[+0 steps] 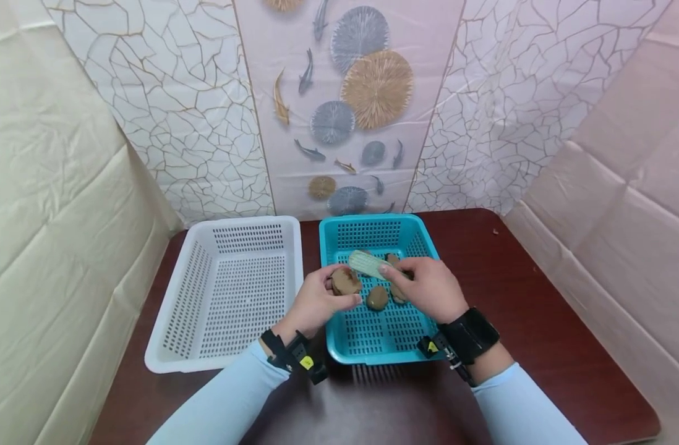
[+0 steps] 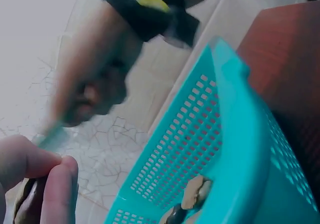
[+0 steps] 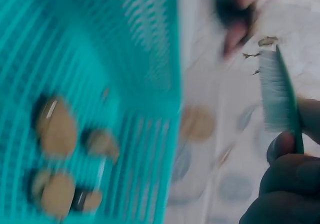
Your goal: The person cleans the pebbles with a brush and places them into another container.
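Lying in the teal basket (image 1: 373, 358) are several brown lumps (image 1: 377, 298).

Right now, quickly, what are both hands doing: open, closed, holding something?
Left hand: closed, holding a brown lump.
Right hand: closed, holding a green brush.

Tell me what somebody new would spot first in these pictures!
Probably the bright turquoise basket on the dark red table, with brown lumps inside. Then the left hand, holding a muddy-looking lump near the basket's left rim, and the right hand, holding a green brush over the basket. A white basket stands to the left.
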`<state>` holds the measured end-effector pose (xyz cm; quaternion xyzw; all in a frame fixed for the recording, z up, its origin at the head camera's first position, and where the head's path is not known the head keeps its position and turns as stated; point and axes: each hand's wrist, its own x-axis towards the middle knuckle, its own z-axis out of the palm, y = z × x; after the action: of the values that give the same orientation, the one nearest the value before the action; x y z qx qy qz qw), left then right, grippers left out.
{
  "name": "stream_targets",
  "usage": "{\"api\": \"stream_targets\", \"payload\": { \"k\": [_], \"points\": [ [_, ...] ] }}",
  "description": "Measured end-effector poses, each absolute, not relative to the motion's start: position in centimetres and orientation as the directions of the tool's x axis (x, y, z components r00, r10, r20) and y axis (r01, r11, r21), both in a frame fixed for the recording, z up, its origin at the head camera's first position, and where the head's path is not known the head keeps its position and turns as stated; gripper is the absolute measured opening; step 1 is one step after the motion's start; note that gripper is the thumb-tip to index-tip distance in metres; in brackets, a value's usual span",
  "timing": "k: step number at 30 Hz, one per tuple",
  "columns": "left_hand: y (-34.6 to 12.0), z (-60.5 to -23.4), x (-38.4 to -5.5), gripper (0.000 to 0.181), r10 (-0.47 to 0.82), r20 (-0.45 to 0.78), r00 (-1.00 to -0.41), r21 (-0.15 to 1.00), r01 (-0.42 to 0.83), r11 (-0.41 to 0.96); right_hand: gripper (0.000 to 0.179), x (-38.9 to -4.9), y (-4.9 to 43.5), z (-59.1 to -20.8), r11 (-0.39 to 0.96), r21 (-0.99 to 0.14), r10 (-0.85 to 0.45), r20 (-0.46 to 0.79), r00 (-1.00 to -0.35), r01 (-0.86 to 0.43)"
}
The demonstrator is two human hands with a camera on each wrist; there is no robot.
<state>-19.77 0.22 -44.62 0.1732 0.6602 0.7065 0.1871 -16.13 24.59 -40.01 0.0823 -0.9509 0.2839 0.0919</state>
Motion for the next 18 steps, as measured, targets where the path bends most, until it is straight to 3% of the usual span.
{"api": "stream_targets", "payload": {
  "k": [3,9,15,18],
  "points": [
    [0.3,-44.6,-19.8,0.068,0.506,0.009,-0.862,0.998,-0.026,-0.063,0.053,-16.3,24.2,-40.0,0.791,-0.56,-0.162,0.2,-0.966,-0.248],
    [0.0,-44.6,-19.7,0.069,0.482,-0.014,-0.876,0.999,-0.027,-0.021,0.055,-16.0,25.0,-40.5,0.896,-0.415,-0.051,0.256,-0.965,-0.157],
    [0.0,-44.5,-19.7,0.056,0.509,0.025,-0.86,0.998,0.049,0.033,0.044,-15.5,23.4,-40.2,0.795,-0.536,-0.172,0.252,-0.952,-0.285],
    [0.2,-44.6,-19.7,0.062,0.514,-0.01,-0.858,1.0,-0.007,0.007,0.049,-15.5,23.2,-40.5,0.827,-0.5,-0.169,0.218,-0.961,-0.259]
  ]
}}
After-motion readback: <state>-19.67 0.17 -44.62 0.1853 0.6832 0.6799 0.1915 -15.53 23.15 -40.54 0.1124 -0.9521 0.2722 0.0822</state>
